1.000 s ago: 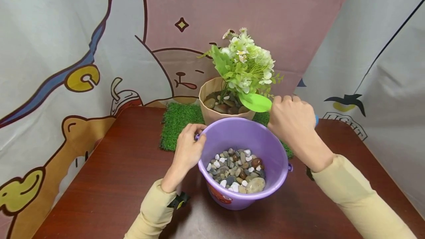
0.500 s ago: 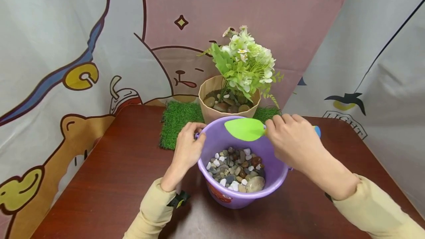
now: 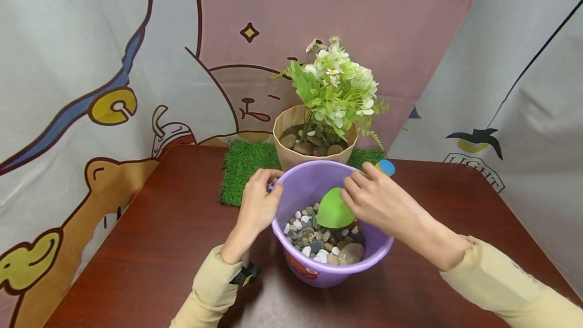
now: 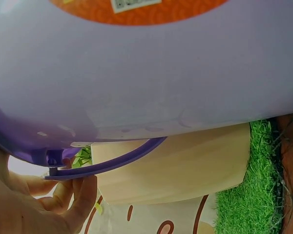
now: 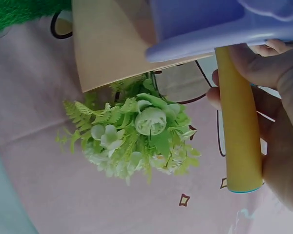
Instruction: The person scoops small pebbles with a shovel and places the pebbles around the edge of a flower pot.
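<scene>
A purple bucket (image 3: 298, 181) stands on the table with mixed pebbles (image 3: 314, 239) in its bottom. My left hand (image 3: 260, 201) grips its rim at the left handle lug; in the left wrist view its fingers are beside the bucket's purple handle (image 4: 112, 163). In my right hand (image 3: 380, 199) is a toy shovel (image 3: 334, 210) with a green blade, held inside the bucket. The blade tilts down just over the pebbles; whether its tip touches them I cannot tell. The right wrist view shows the fingers wrapped round the yellow shovel handle (image 5: 240, 126), whose end is blue.
Right behind the bucket stands a beige flowerpot (image 3: 314, 162) with larger stones and white-green flowers (image 3: 339, 85). It rests on an artificial grass mat (image 3: 248, 168). Dark red tabletop (image 3: 182, 237) extends to both sides, with a printed cloth (image 3: 387, 19) hanging behind.
My right hand has brought the shovel from over the flowerpot down toward me into the bucket, turning the blade downward. The left hand has stayed at the rim.
</scene>
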`<state>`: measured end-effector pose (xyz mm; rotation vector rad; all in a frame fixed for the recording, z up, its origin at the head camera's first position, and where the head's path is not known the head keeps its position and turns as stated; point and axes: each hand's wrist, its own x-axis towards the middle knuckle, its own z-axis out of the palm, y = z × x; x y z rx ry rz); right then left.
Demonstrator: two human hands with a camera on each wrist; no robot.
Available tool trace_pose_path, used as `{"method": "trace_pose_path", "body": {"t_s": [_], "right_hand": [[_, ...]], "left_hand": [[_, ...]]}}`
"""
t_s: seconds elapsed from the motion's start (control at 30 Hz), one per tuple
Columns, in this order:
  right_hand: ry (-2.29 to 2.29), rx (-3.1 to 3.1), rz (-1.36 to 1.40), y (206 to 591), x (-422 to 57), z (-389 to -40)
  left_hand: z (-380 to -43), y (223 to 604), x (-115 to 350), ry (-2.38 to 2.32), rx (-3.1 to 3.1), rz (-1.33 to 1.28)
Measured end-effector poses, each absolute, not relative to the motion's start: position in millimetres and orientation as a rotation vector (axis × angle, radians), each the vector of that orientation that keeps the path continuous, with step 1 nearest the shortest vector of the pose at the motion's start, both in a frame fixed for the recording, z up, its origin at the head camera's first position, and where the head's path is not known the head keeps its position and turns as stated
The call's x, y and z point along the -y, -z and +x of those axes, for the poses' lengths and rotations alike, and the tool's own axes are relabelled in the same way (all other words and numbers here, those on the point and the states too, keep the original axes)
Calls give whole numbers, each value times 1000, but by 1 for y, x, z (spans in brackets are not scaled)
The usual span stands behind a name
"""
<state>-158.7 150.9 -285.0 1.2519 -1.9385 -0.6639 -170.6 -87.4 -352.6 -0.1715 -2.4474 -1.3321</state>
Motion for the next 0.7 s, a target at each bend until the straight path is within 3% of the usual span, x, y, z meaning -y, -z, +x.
{"method": "trace_pose_path", "body": {"t_s": [0.7], "right_hand": [[810,1877,1380,301,-145,-173]], "left_hand": [[-171,353,88,1309,2427,-191]]}}
